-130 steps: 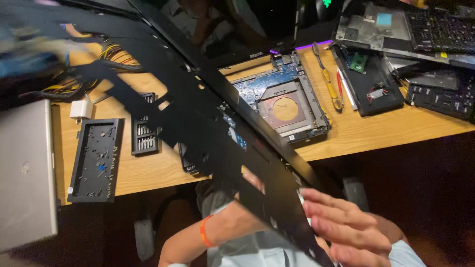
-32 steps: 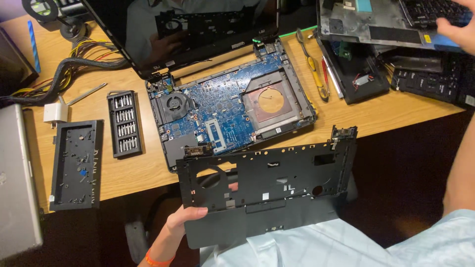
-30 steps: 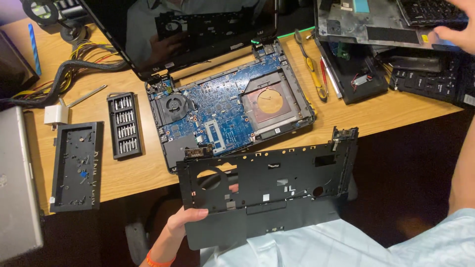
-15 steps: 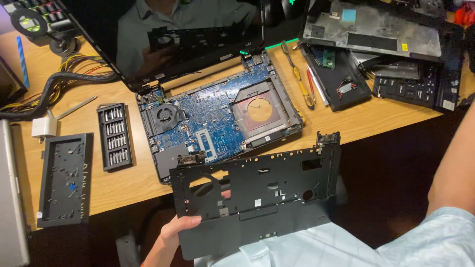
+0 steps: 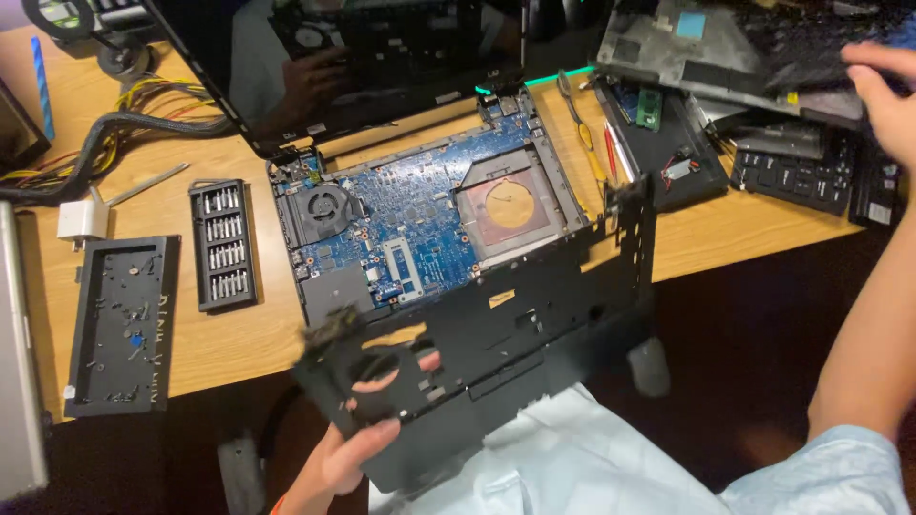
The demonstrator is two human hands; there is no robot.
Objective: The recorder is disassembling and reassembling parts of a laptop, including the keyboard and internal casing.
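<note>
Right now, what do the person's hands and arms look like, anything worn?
Both hands are bare, no gloves. The left hand has an orange band at the wrist. The right hand has a bare forearm; a light blue short sleeve starts near the shoulder.

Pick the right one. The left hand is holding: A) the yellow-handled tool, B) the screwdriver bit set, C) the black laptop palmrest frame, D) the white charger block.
C: the left hand grips the lower edge of the black laptop palmrest frame, with fingers poking through one of its cutouts, while the screwdriver bit set lies untouched on the desk.
</note>
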